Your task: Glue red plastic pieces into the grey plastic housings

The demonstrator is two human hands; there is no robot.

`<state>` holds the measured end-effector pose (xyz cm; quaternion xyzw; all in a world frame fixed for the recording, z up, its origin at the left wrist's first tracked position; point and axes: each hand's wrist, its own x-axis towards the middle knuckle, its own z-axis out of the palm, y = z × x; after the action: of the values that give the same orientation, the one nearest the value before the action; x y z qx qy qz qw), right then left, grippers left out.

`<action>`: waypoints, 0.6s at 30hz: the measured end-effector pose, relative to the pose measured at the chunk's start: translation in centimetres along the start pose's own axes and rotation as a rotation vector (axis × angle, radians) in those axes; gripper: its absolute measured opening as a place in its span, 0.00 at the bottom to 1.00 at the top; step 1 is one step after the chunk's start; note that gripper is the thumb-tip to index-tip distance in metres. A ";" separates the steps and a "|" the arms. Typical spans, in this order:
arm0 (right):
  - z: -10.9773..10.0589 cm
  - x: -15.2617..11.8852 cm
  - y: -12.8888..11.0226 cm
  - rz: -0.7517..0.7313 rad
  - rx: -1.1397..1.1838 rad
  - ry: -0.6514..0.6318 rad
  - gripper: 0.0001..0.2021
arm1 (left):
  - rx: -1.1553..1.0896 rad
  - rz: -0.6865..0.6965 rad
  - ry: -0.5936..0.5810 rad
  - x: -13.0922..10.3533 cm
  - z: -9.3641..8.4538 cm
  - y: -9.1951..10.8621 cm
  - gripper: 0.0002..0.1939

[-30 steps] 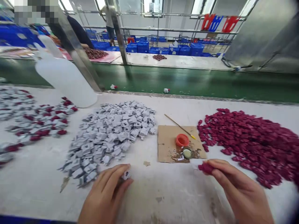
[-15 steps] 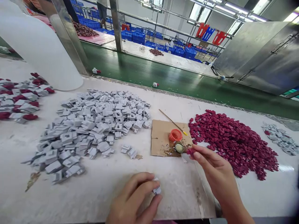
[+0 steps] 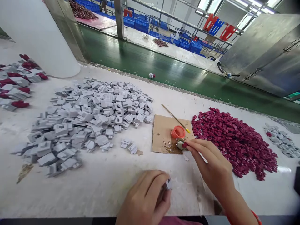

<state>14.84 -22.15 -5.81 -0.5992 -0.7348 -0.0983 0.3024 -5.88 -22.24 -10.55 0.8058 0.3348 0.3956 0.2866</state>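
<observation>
Head view: right hand (image 3: 211, 165) pinches a maroon piece (image 3: 185, 144), dipping it at the small metal cap (image 3: 180, 144) on the cardboard square (image 3: 164, 137). Left hand (image 3: 146, 200), nearer the viewer than the cardboard, is closed on a grey piece (image 3: 168, 183). The two are not yet joined. Large grey pile (image 3: 93, 112) left of the cardboard and maroon pile (image 3: 234, 140) right of it remain; some joined pieces (image 3: 16, 84) lie far left.

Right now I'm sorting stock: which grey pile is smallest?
The small grey pile at the far right, beyond the red pile; the central grey pile is far bigger.
</observation>
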 end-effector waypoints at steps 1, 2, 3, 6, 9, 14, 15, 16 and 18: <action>-0.3 -0.3 -0.4 0.015 0.010 0.010 0.11 | -0.006 -0.011 0.002 0.0 0.0 0.0 0.14; -0.5 -0.6 -1.0 0.041 0.040 0.019 0.11 | -0.015 -0.020 0.004 -0.1 0.0 0.0 0.14; -0.7 -1.1 -1.5 0.077 0.096 0.023 0.11 | -0.025 -0.032 0.005 -0.1 0.1 0.0 0.14; -0.7 -2.9 -3.4 0.211 0.352 -0.007 0.12 | -0.051 -0.072 0.010 -0.2 0.1 0.0 0.15; 0.0 -4.3 -4.7 0.281 0.509 -0.018 0.12 | -0.051 -0.085 0.001 -0.2 0.0 0.0 0.15; 0.9 -4.7 -5.3 0.315 0.537 -0.025 0.11 | -0.055 -0.089 -0.023 -0.2 -0.2 0.0 0.14; 0.9 -4.6 -5.3 0.304 0.527 -0.031 0.11 | -0.058 -0.089 -0.022 -0.2 -0.2 0.1 0.14; 0.9 -4.5 -5.3 0.287 0.511 -0.038 0.10 | -0.061 -0.087 -0.021 -0.2 -0.2 0.1 0.13; 0.7 -4.4 -5.1 0.243 0.482 -0.080 0.09 | -0.070 -0.086 -0.015 -0.3 -0.2 0.1 0.13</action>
<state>10.21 -26.72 -7.69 -0.5969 -0.6712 0.1404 0.4166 -6.13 -22.46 -10.50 0.7832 0.3530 0.3881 0.3338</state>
